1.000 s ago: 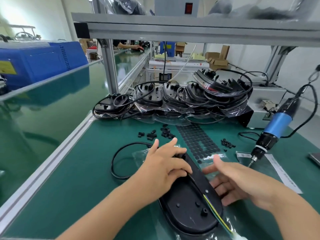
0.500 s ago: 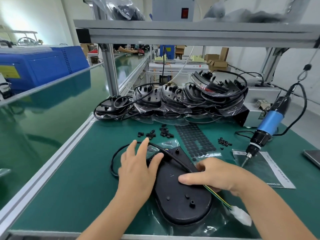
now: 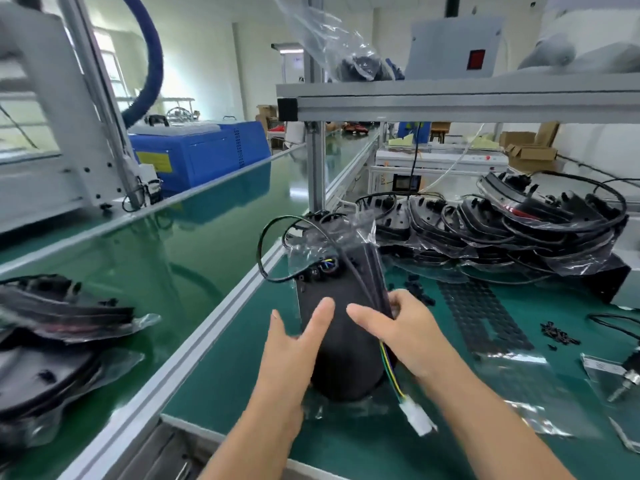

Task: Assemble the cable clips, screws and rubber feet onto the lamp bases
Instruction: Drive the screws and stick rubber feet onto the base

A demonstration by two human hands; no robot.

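Fingers [image 3: 320,318] hold lamp base [image 3: 341,327] above green workbench [image 3: 450,441].

So the lamp base [image 3: 341,327] is a black oval plate, tipped up on its near end off the green mat, partly in a clear plastic bag. A black cable [image 3: 273,237] loops off its top end, and yellow-green wires run down the right edge to a white connector [image 3: 417,419]. More bagged lamp bases [image 3: 502,226] are piled at the back. Small black cable clips [image 3: 420,292] sit just right of it, next to the rubber feet sheet [image 3: 481,317], with loose screws [image 3: 557,336] further right.
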